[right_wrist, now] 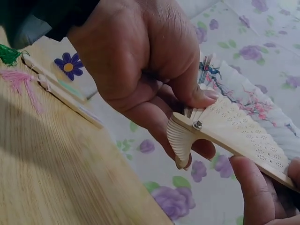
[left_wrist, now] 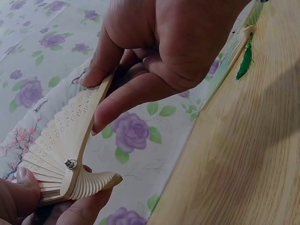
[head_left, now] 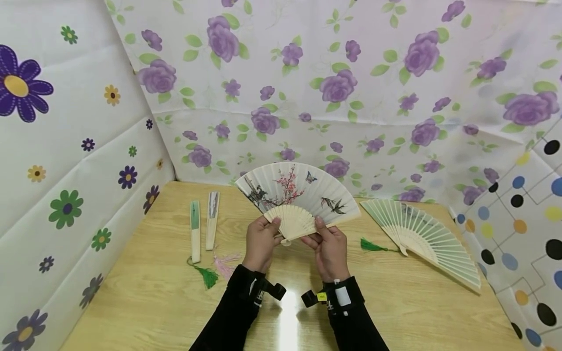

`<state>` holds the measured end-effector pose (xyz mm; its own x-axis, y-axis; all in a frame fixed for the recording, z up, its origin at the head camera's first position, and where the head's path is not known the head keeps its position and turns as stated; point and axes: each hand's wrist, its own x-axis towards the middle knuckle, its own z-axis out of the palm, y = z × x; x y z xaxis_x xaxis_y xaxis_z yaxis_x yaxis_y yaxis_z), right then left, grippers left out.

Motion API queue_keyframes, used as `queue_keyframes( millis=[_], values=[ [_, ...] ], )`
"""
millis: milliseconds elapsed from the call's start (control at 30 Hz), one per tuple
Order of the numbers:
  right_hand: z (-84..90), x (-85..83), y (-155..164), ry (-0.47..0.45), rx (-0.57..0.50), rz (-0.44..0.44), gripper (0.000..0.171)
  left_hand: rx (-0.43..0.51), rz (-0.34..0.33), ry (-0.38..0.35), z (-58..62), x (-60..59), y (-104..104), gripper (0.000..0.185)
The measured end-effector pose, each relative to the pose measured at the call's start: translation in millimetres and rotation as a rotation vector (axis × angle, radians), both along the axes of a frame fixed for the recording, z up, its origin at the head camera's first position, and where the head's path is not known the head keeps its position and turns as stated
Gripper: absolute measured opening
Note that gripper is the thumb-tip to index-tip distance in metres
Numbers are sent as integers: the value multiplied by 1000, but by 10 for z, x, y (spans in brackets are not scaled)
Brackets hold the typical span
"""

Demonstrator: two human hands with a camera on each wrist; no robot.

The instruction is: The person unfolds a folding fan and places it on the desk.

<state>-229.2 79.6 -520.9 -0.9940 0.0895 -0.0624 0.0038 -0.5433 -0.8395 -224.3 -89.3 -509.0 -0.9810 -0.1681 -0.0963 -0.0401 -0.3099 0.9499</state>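
A spread paper folding fan [head_left: 318, 195], white with pink blossoms, a bird and a butterfly, is held up over the table by both hands. My left hand [head_left: 260, 243] grips its left side, thumb on the pale ribs near the pivot. On the opposite side my right hand [head_left: 330, 248] pinches the outer rib between thumb and fingers. Close up in the left wrist view, a metal rivet [left_wrist: 70, 164] joins the ribs, whose lower ends flare out beneath it. Perforated patterns run along the ribs [right_wrist: 243, 124] in the right wrist view.
To the right on the wooden table [head_left: 145, 292] lies a spread green fan [head_left: 439, 239] with a green tassel [head_left: 375, 245]. Two folded fans, one green [head_left: 195, 231] and one greyish [head_left: 212, 222], lie at the left, beside a green tassel [head_left: 209, 277] and a pink tassel [head_left: 226, 264]. Flowered cloth [head_left: 281, 92] hangs behind.
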Motion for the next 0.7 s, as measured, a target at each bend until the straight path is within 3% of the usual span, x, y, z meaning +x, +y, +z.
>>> queue_keyframes(
  millis=[433, 700],
  values=[
    [26, -46, 139, 37, 126, 55, 29, -28, -36, -2, 10, 37, 19, 34],
    [27, -24, 123, 66, 99, 20, 31, -27, -12, -11, 23, 21, 18, 33]
  ],
)
